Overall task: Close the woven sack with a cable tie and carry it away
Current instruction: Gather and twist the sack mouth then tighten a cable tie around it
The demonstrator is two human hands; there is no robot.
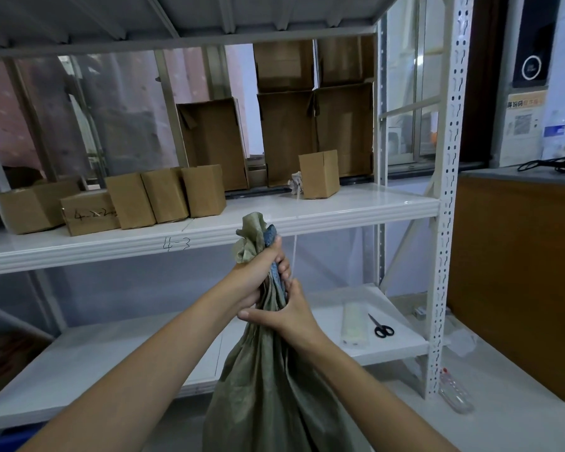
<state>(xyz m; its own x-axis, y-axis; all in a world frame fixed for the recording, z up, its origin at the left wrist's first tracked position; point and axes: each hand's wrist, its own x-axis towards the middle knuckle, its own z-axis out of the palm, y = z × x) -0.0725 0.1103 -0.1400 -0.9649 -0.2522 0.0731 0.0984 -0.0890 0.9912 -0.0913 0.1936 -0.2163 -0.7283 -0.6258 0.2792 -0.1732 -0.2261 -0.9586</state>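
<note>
The green woven sack (268,380) hangs in front of the white shelving, its body dropping out of view at the bottom edge and its mouth gathered into a tight neck at about the height of the shelf marked 4-3 (340,213). Both hands are clenched around that neck: the left hand (265,272) is the upper one, just under the frill of loose fabric, and the right hand (291,314) grips directly below it, thumb laid across the cloth. Stacking 2 fists this way likely keeps the bunched mouth from spreading and leaves a narrow waist for a tie to go around. A thin white strip (295,256) runs upward from beside the right hand's fingers and may be the cable tie, though it is too slim to tell whether it circles the neck yet. On the lower shelf to the right, well apart from the sack, lie black-handled scissors (380,327) beside a pale flat packet (354,327), probably kept handy for trimming.
</note>
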